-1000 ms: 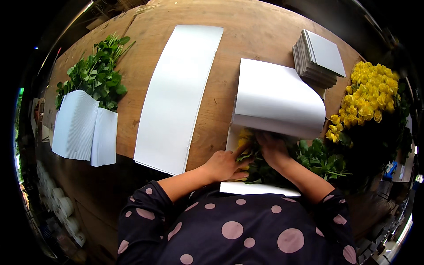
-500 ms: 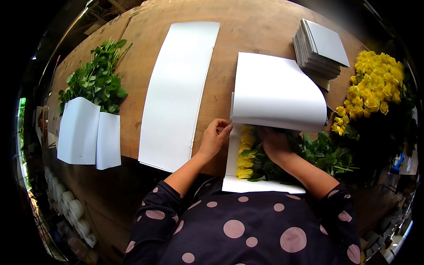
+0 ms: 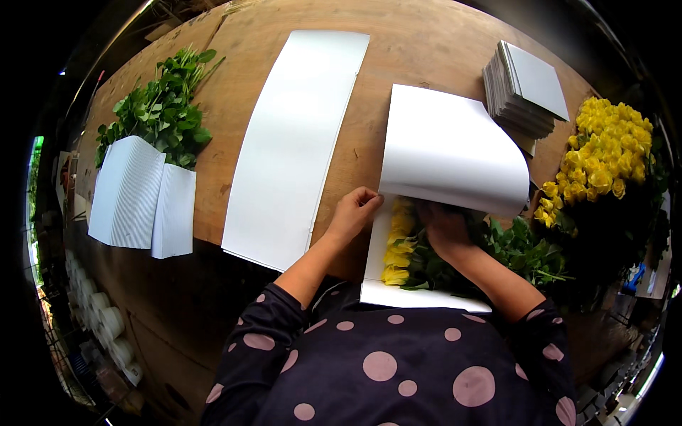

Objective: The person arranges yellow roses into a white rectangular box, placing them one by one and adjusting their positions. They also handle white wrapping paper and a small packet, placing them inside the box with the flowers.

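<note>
My left hand (image 3: 355, 215) is closed in a pinch at the left edge of a white cardboard sheet (image 3: 447, 145), which curls over toward me. Beneath the curl, a row of yellow roses (image 3: 398, 248) lies on the sheet's lower part, heads to the left and leafy stems (image 3: 526, 252) to the right. My right hand (image 3: 447, 231) rests on the leaves and stems just behind the flower heads. Its fingers reach under the curled sheet into shadow and are hidden.
A long white sheet stack (image 3: 295, 153) lies left of centre on the wooden table (image 3: 419, 50). A wrapped bunch (image 3: 142, 199) with green stems stands far left. Stacked cards (image 3: 526, 85) sit back right, beside a heap of yellow roses (image 3: 600, 160). White rolls (image 3: 110, 323) are below left.
My left hand stays by the sheet's edge, its fingers drawn closer together. The right hand remains under the curl with little movement. The whole view has shifted slightly.
</note>
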A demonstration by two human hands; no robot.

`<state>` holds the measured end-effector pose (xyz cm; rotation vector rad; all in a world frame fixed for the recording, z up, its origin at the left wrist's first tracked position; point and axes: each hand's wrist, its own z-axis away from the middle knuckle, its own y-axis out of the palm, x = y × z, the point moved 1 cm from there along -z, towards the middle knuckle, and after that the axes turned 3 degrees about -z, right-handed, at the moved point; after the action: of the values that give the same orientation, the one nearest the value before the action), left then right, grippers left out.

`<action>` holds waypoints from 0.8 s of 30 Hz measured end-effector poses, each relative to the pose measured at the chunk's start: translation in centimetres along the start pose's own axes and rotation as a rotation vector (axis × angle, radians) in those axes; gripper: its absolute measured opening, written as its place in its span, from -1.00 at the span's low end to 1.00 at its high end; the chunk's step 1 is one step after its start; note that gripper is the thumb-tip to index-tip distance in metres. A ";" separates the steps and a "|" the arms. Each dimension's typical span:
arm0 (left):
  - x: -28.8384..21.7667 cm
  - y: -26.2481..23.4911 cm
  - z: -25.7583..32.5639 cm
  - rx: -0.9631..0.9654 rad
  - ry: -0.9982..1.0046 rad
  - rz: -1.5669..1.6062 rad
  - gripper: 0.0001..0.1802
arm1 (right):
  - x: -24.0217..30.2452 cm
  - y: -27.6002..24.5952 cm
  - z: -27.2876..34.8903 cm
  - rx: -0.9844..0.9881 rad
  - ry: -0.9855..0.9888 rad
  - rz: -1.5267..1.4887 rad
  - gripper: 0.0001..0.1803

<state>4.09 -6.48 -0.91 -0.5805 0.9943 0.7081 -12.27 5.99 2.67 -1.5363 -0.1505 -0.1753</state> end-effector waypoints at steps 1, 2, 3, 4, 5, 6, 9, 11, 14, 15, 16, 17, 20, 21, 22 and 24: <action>-0.1 -0.3 0.1 -0.022 0.010 -0.108 -0.88 | 0.1 -0.2 0.0 -0.022 -0.013 0.011 -0.39; -0.7 -0.4 0.6 -0.078 0.119 -0.201 -0.87 | 0.2 -0.6 -0.1 -0.042 -0.023 0.021 -0.46; -1.9 -0.5 1.4 -0.134 0.233 -0.294 -0.87 | 0.2 -1.0 -0.2 -0.065 -0.032 0.035 -0.52; -2.9 -0.5 2.0 -0.189 0.347 -0.385 -0.86 | 0.1 -1.2 -0.3 -0.042 -0.017 0.017 -0.53; -3.4 -0.4 2.4 -0.121 0.479 -0.411 -0.84 | 0.3 -1.4 -0.3 -0.015 -0.009 -0.004 -0.53; -3.8 0.0 2.8 -0.051 0.611 -0.435 -0.81 | 0.3 -1.4 -0.3 0.011 -0.001 -0.024 -0.54; -4.8 1.1 3.0 0.128 0.756 -0.553 -0.75 | -0.2 -0.6 -0.4 -0.103 -0.062 -0.095 -0.43; -4.5 1.4 2.5 0.228 0.691 -0.611 -0.77 | -0.1 -0.4 -0.2 -0.021 -0.009 -0.097 -0.59; -4.7 1.2 2.1 0.250 0.770 -0.663 -0.77 | 0.1 -1.0 -0.3 0.086 0.028 -0.058 -0.69; -4.6 1.2 2.0 0.246 0.767 -0.677 -0.77 | 0.1 -1.1 -0.3 0.118 0.036 -0.039 -0.70; -4.4 1.3 2.0 0.242 0.765 -0.692 -0.78 | 0.1 -1.2 -0.2 0.101 0.034 -0.054 -0.72; -4.3 1.3 1.9 0.234 0.765 -0.706 -0.78 | -0.1 -1.4 -0.4 0.083 0.028 -0.067 -0.73; -4.2 1.4 2.0 0.218 0.750 -0.682 -0.79 | 0.4 -3.9 -0.3 0.089 0.039 -0.095 -0.76; -4.0 1.5 2.1 0.210 0.764 -0.676 -0.78 | 1.0 -6.2 -0.3 0.101 0.047 -0.100 -0.76; -3.4 1.3 2.4 0.184 0.767 -0.673 -0.77 | 1.6 -9.1 -0.7 0.057 -0.034 -0.095 -0.81; -2.8 1.2 2.6 0.140 0.762 -0.674 -0.77 | 1.5 -13.9 -1.1 -0.466 -0.096 -0.245 -0.85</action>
<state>3.61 -4.57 2.57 -1.0271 1.4184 -0.2166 -13.73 4.52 16.51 -1.9898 -0.3970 -0.3495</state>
